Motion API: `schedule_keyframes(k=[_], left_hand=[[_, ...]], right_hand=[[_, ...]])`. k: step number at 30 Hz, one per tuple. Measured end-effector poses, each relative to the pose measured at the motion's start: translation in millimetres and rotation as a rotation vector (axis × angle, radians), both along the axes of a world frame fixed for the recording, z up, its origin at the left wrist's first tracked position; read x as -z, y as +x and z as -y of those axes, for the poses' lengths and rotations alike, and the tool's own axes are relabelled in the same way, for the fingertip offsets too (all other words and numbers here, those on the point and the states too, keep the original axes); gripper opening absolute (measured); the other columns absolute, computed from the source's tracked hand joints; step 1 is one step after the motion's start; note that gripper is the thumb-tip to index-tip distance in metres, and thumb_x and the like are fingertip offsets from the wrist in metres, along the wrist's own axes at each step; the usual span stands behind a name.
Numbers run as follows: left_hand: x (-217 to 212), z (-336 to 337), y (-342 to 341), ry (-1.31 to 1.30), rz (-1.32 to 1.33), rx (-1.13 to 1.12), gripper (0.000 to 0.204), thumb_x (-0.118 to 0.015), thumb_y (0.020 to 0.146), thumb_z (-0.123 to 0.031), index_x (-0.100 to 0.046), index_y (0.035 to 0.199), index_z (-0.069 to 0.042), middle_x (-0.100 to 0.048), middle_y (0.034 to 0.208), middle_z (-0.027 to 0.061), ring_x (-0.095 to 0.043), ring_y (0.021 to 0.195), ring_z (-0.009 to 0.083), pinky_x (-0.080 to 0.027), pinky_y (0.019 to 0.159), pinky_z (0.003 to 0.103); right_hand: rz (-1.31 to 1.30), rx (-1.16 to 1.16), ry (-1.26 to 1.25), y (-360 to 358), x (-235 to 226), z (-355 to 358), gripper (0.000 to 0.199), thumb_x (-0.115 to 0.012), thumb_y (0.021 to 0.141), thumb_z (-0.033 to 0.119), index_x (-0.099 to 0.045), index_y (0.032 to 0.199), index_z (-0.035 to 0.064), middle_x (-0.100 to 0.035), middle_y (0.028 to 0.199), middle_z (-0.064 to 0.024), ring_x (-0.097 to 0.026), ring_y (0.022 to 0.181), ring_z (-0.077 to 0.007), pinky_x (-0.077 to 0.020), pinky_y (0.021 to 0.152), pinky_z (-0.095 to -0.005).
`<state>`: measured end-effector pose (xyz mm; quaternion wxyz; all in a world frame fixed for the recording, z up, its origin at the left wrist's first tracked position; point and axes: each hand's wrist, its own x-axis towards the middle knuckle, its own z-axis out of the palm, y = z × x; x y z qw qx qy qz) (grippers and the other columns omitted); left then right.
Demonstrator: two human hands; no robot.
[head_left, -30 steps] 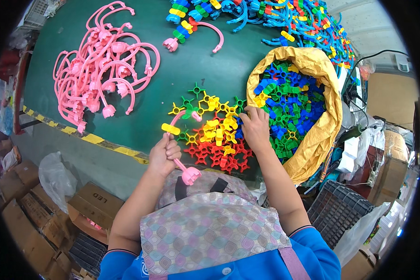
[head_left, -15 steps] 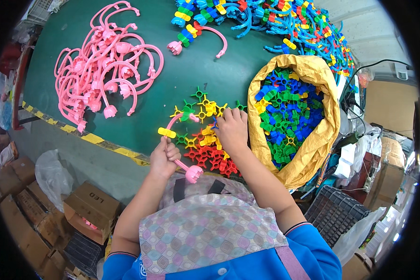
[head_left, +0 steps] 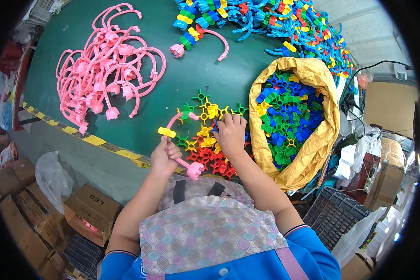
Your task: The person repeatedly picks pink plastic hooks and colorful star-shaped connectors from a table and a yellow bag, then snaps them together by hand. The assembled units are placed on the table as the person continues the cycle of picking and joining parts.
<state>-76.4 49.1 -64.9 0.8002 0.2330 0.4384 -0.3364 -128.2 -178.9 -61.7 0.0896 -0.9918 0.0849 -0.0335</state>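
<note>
My left hand (head_left: pixel 165 157) is closed round a pink curved plastic tube (head_left: pixel 182 162) with a flower-shaped end toward me. A yellow piece (head_left: pixel 166 132) sits on the tube just above my fingers, and a green piece (head_left: pixel 188 112) is near its far tip. To the right, my right hand (head_left: pixel 232 135) reaches down into a pile of small star-shaped plastic pieces, with its fingers curled. A bit of a blue piece (head_left: pixel 215 126) shows beside its fingertips; whether they grip it is hidden. Red pieces (head_left: pixel 214 159) and yellow pieces (head_left: pixel 212 111) lie around that hand.
A yellow sack (head_left: pixel 261 161) of blue and green pieces stands right of my right hand. Pink tubes (head_left: pixel 100 84) are heaped at left on the green table (head_left: pixel 172 79). Beyond lie an assembled pink tube (head_left: pixel 219 37) and many blue ones (head_left: pixel 303 32). Striped tape (head_left: pixel 95 140) marks the near edge.
My right hand has drawn slightly toward me and a little left over the pieces. My left hand keeps its hold on the pink tube, almost unmoved.
</note>
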Motion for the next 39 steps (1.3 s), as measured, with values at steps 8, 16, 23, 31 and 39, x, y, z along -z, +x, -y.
schedule_keyframes(k=[8,16,23,31,39], left_hand=[[-8.0,4.0,7.1,0.035,-0.039,-0.060,0.028,-0.047,0.107,-0.033,-0.053,0.089,-0.012,-0.030,0.064,-0.0049,-0.029,0.053,0.0080,-0.028,0.048,0.024],[-57.0,27.8,9.3,0.146,0.276,0.285,0.026,-0.042,0.109,-0.032,-0.048,0.096,-0.010,-0.032,0.063,-0.0040,-0.028,0.048,0.0065,-0.026,0.044,0.024],[-13.1,15.7,76.4,0.677,1.052,0.194,0.030,-0.048,0.106,-0.028,-0.051,0.119,-0.002,-0.058,0.096,0.0102,-0.062,0.086,0.0182,-0.051,0.074,0.032],[14.8,1.5,145.9,2.115,1.591,1.192,0.054,-0.077,0.076,-0.017,-0.056,0.125,-0.006,-0.056,0.126,0.0127,-0.047,0.127,0.0333,-0.035,0.109,0.051],[0.7,-39.0,163.5,1.930,1.873,0.918,0.021,-0.066,0.077,-0.009,-0.058,0.097,-0.007,-0.062,0.101,0.0088,-0.054,0.113,0.0293,-0.037,0.104,0.053]], right_hand=[[0.259,0.064,0.294,5.5,-21.4,-7.5,0.032,-0.080,0.066,0.017,-0.068,0.094,0.0059,-0.060,0.104,-0.0057,-0.053,0.104,-0.0281,-0.0377,0.090,-0.0431],[0.288,0.032,0.612,53.3,-43.8,-23.2,0.040,-0.077,0.076,0.009,-0.068,0.115,0.0050,-0.066,0.103,-0.0134,-0.061,0.090,-0.0309,-0.0482,0.078,-0.0410],[0.193,-0.052,1.001,115.6,-87.5,-19.5,0.047,-0.053,0.097,0.004,-0.042,0.143,0.0062,-0.069,0.101,-0.0159,-0.068,0.090,-0.0279,-0.0524,0.081,-0.0366],[0.550,0.422,0.955,183.8,-61.9,69.5,0.077,-0.072,0.092,0.030,-0.029,0.148,-0.0025,-0.049,0.141,-0.0260,-0.055,0.126,-0.0311,-0.0501,0.098,-0.0370],[0.093,0.307,0.782,58.9,3.9,45.4,0.021,-0.068,0.093,0.012,-0.067,0.112,0.0026,-0.069,0.101,-0.0078,-0.065,0.090,-0.0188,-0.0518,0.081,-0.0313]])
